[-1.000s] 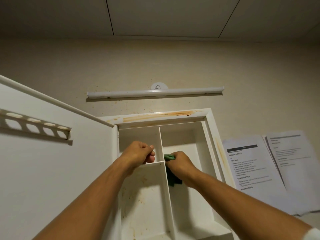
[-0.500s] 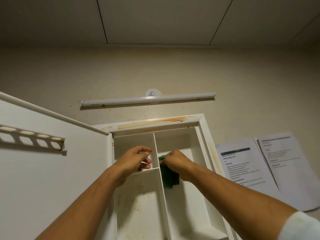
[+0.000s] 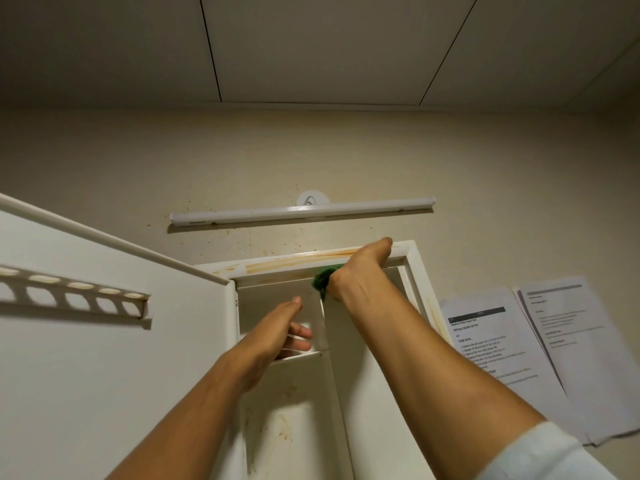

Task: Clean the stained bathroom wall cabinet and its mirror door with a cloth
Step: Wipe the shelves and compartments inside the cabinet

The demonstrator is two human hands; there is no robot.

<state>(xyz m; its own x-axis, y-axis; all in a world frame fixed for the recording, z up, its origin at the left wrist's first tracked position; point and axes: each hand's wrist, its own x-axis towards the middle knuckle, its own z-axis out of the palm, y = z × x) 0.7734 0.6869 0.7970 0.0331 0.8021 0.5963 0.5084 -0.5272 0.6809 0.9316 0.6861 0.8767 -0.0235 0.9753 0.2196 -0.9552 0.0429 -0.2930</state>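
Note:
The white wall cabinet (image 3: 415,271) hangs open, with an orange-brown stain streaked along its top edge (image 3: 294,263). Its door (image 3: 104,323) swings out to the left, showing the white inner side with a slotted rail; the mirror face is hidden. My right hand (image 3: 360,275) grips a green cloth (image 3: 322,280) up at the cabinet's top frame, thumb over the top edge. My left hand (image 3: 280,327) reaches into the upper left compartment with relaxed fingers just above the small shelf (image 3: 298,358), holding nothing. Brown stains mark the lower left compartment (image 3: 280,427).
A white tube light (image 3: 301,213) is mounted on the beige wall just above the cabinet, with a round hook behind it. Printed sheets of paper (image 3: 519,348) are stuck on the wall to the right. Small brown specks dot the wall between light and cabinet.
My right hand has lifted the cloth from the right compartment beside the divider up to the cabinet's top frame. My left hand has let go of the small shelf and opened.

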